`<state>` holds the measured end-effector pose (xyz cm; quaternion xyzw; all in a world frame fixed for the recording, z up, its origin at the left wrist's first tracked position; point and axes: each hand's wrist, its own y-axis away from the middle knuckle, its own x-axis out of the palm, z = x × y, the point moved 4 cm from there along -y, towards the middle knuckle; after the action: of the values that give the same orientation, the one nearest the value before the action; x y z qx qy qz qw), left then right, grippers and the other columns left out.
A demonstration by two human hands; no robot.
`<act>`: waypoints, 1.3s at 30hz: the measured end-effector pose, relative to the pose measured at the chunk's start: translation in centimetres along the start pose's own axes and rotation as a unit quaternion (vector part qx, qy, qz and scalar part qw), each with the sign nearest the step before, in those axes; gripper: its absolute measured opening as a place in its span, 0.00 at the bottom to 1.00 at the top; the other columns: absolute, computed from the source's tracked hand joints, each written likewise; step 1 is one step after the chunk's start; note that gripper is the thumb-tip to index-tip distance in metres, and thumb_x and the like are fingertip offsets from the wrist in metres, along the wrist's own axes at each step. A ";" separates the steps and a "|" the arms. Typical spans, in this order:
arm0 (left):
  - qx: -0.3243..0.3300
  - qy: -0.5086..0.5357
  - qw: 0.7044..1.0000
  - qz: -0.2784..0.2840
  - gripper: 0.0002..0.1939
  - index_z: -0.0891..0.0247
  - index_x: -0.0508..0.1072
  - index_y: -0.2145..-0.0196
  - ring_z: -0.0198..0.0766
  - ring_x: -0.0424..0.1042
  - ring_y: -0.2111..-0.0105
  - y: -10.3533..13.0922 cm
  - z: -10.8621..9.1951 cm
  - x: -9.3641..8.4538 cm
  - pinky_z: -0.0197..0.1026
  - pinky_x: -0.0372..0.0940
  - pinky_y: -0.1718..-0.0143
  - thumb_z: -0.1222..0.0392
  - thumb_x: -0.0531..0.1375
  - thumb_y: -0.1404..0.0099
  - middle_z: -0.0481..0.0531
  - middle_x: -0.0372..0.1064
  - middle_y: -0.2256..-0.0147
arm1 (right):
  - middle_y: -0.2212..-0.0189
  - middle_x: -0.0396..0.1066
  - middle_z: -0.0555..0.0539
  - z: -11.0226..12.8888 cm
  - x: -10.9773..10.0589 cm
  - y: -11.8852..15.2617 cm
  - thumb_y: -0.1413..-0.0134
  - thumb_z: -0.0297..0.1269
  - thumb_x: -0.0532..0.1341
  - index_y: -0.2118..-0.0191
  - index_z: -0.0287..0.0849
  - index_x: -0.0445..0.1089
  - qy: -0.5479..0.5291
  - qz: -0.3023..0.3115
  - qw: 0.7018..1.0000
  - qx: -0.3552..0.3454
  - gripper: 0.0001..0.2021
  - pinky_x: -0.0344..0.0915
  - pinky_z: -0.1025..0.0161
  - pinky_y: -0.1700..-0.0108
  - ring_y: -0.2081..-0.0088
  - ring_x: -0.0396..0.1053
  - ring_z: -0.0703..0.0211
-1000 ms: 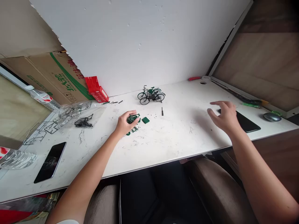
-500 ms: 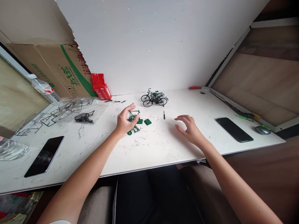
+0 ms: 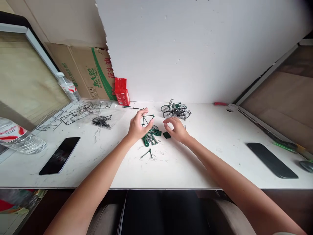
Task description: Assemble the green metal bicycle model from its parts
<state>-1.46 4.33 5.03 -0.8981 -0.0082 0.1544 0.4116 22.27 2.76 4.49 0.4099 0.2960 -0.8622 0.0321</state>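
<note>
Left hand: green bike frame is held between thumb and curved fingers, kept up over the loose parts at mid-table. Frame is seen nearly side-on. Long axis is laid left-right across the view, head-tube end pointed right toward the other hand, rear end tucked toward the palm. Contact on the palm side is hidden.

Right hand: held palm-down, fingers half curled, thumb and forefinger tips brought near each other; nothing is seen gripped. It is placed just right of the frame, well short of touching it, close by the flat green block. Whether the block is touched cannot be told.

Green parts pile is spread below and right of the left hand, with a spoked wheel lying in it. A forked green part is laid flat nearer the table's front edge, apex pointed away from the person, legs opened toward the edge.

Two assembled bikes are parked upright behind the right hand: black bike in front, green bike behind. Long axes are set left-right; the green one's handlebar end is pointed left.

All supported on the white table.
</note>
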 end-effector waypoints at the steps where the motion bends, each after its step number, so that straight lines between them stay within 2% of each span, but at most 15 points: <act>1: -0.002 -0.002 1.000 0.006 0.21 0.60 0.70 0.43 0.53 0.77 0.35 0.0 0.3 0.1 0.56 0.73 0.33 0.52 0.69 0.29 0.68 0.75 0.36 | 0.56 0.81 0.42 0.1 0.7 -0.8 0.25 0.44 0.56 0.56 0.51 0.75 0.000 0.002 1.000 -0.014 0.11 0.70 0.39 0.45 0.52 0.74 0.39; 5: -0.003 -0.016 1.000 0.025 0.23 0.58 0.70 0.42 0.53 0.79 0.38 0.1 1.1 0.2 0.56 0.75 0.35 0.53 0.69 0.30 0.66 0.74 0.35 | 0.62 0.79 0.40 0.6 2.5 -2.1 0.24 0.45 0.54 0.57 0.50 0.75 0.023 -0.027 0.998 -0.061 0.13 0.69 0.39 0.49 0.56 0.72 0.39; 10: 0.015 -0.020 0.999 0.027 0.24 0.56 0.69 0.41 0.54 0.79 0.38 -0.1 0.9 0.4 0.58 0.75 0.36 0.55 0.71 0.30 0.66 0.74 0.35 | 0.60 0.80 0.42 0.5 2.6 -0.9 0.24 0.45 0.56 0.55 0.51 0.76 0.009 -0.026 0.997 -0.076 0.12 0.70 0.39 0.50 0.56 0.74 0.39; 12: 0.019 -0.024 0.999 0.034 0.24 0.56 0.68 0.41 0.54 0.78 0.37 0.0 0.6 0.7 0.58 0.73 0.35 0.53 0.71 0.30 0.66 0.75 0.36 | 0.58 0.82 0.42 0.3 2.2 -0.4 0.24 0.46 0.57 0.53 0.52 0.76 -0.003 -0.037 0.998 -0.046 0.11 0.72 0.40 0.51 0.53 0.75 0.38; 14: 0.011 -0.030 0.998 0.045 0.24 0.56 0.67 0.39 0.52 0.77 0.35 0.1 0.4 1.1 0.57 0.72 0.33 0.53 0.69 0.28 0.65 0.73 0.35 | 0.54 0.82 0.41 -0.1 1.9 -0.2 0.24 0.50 0.56 0.52 0.52 0.77 -0.015 -0.044 0.999 0.002 0.14 0.72 0.47 0.61 0.49 0.75 0.37; 16: -0.004 -0.038 0.998 0.059 0.29 0.55 0.64 0.35 0.50 0.79 0.39 0.2 0.2 1.6 0.56 0.73 0.34 0.52 0.68 0.28 0.63 0.73 0.34 | 0.52 0.82 0.39 -0.2 1.6 0.0 0.23 0.53 0.55 0.48 0.52 0.78 -0.040 -0.058 0.997 0.024 0.17 0.69 0.53 0.69 0.48 0.75 0.37; 20: 0.007 -0.054 0.995 0.080 0.35 0.55 0.60 0.30 0.49 0.82 0.42 0.5 -0.2 2.2 0.55 0.73 0.35 0.49 0.68 0.28 0.60 0.72 0.32 | 0.57 0.83 0.40 0.7 1.5 0.5 0.24 0.56 0.57 0.44 0.49 0.78 -0.075 -0.070 0.995 -0.015 0.20 0.72 0.52 0.64 0.54 0.76 0.41; 24: 0.023 -0.088 0.988 0.127 0.40 0.54 0.56 0.26 0.51 0.79 0.39 0.9 0.0 3.1 0.55 0.70 0.33 0.48 0.68 0.28 0.61 0.72 0.32 | 0.56 0.82 0.40 1.8 2.2 0.9 0.27 0.58 0.61 0.42 0.48 0.79 -0.093 -0.059 0.994 -0.003 0.23 0.70 0.55 0.69 0.62 0.74 0.47; 29: 0.055 -0.108 0.982 0.146 0.39 0.57 0.55 0.24 0.48 0.78 0.37 1.4 -0.1 4.2 0.54 0.67 0.30 0.55 0.65 0.27 0.62 0.75 0.35 | 0.58 0.84 0.41 2.1 2.6 1.0 0.28 0.58 0.62 0.50 0.47 0.81 -0.118 -0.103 0.987 0.029 0.21 0.69 0.56 0.68 0.68 0.72 0.53; 32: 0.034 -0.083 0.984 0.152 0.40 0.56 0.55 0.24 0.47 0.78 0.37 1.3 -0.4 4.2 0.53 0.67 0.30 0.56 0.65 0.27 0.62 0.73 0.33 | 0.60 0.84 0.42 1.8 2.7 1.0 0.28 0.60 0.61 0.53 0.47 0.82 -0.122 -0.110 0.986 0.044 0.22 0.69 0.56 0.67 0.69 0.71 0.54; 35: -0.013 -0.032 0.987 0.157 0.47 0.55 0.53 0.23 0.51 0.77 0.36 1.2 -0.1 3.7 0.54 0.69 0.31 0.52 0.71 0.30 0.64 0.69 0.30 | 0.63 0.83 0.42 1.1 2.7 0.9 0.29 0.62 0.61 0.51 0.46 0.82 -0.128 -0.108 0.983 0.081 0.25 0.68 0.56 0.66 0.68 0.74 0.52; 37: -0.055 0.002 0.985 0.166 0.51 0.56 0.54 0.23 0.52 0.79 0.38 1.2 0.5 3.4 0.54 0.71 0.35 0.50 0.75 0.34 0.66 0.73 0.33 | 0.65 0.82 0.43 0.6 2.7 0.9 0.29 0.64 0.60 0.50 0.45 0.81 -0.138 -0.111 0.979 0.104 0.27 0.71 0.54 0.62 0.65 0.76 0.49; 39: -0.081 0.023 0.981 0.173 0.43 0.57 0.64 0.28 0.50 0.81 0.41 1.2 1.3 3.2 0.51 0.73 0.38 0.50 0.76 0.34 0.65 0.77 0.38 | 0.66 0.81 0.43 0.1 2.7 0.9 0.29 0.66 0.59 0.50 0.45 0.81 -0.153 -0.113 0.974 0.124 0.28 0.72 0.52 0.58 0.63 0.78 0.47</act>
<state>1.05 4.94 2.43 -0.9197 0.1442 0.2014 0.3048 20.66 2.43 2.17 0.2381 0.2227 -0.9426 -0.0723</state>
